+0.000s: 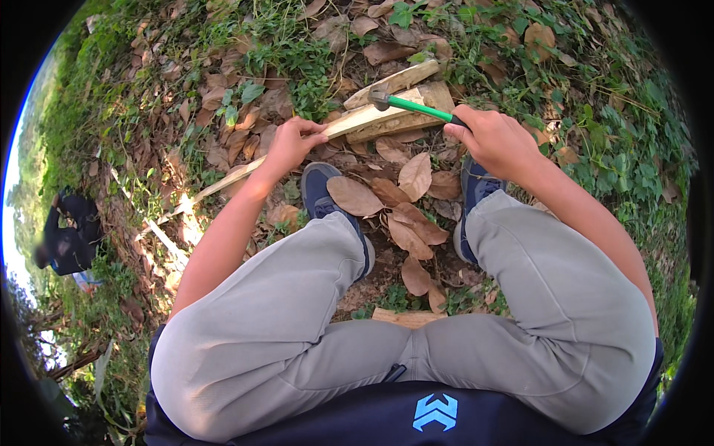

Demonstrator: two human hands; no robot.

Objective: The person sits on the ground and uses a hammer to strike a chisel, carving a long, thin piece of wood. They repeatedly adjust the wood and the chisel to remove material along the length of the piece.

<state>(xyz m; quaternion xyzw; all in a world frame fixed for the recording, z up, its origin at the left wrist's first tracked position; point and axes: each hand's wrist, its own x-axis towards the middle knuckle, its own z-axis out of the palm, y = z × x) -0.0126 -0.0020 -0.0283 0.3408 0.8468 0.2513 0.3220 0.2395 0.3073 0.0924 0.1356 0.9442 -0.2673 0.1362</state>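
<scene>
My left hand is closed on a long, pale wooden strip, thumb and fingers pinching its edge. The strip slants from the wood pieces ahead of me down to the left, passing behind my left forearm. In my right hand is a hammer with a green shaft, gripped round its black handle end. The metal head hovers over or rests on the wood near the strip's far end; contact cannot be made out. Beyond it lies a split piece of wood, and a thicker wood block sits under the shaft.
Large dry leaves cover the soil between my blue shoes. Another piece of wood shows just beyond my seated lap. Green plants grow at the right. Far left, a person in dark clothes is bent low.
</scene>
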